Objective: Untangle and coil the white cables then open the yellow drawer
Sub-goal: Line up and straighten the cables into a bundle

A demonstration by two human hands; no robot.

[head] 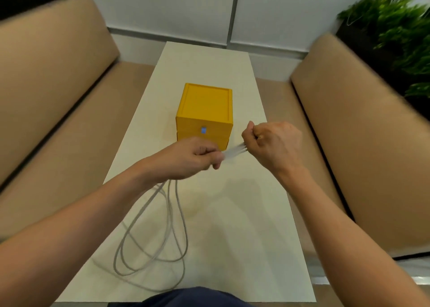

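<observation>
Both hands are working just on the near side of the yellow drawer unit (pixel 204 106). The left hand (pixel 197 157) is curled round a bunch of the white cables (pixel 233 150). The right hand (pixel 274 143) is fisted on the same strands, which are pulled taut across the short gap between the hands. The span is blurred, so I cannot tell whether a knot sits in it. The remaining cable hangs from the left hand in several loose loops onto the table (pixel 244 213), nearer the person than the unit, with the lowest loops close to the near table edge. Coiling is judged unfinished.

Risks: pulling the taut span harder could cinch any remaining tangle. The slack loops could cross each other or slide off the near edge. The right knuckles are close to the unit's front and could nudge it.

Containers: the unit's drawers look closed. A small blue tab (pixel 203 130) shows on the front. The contents are not visible.
</observation>
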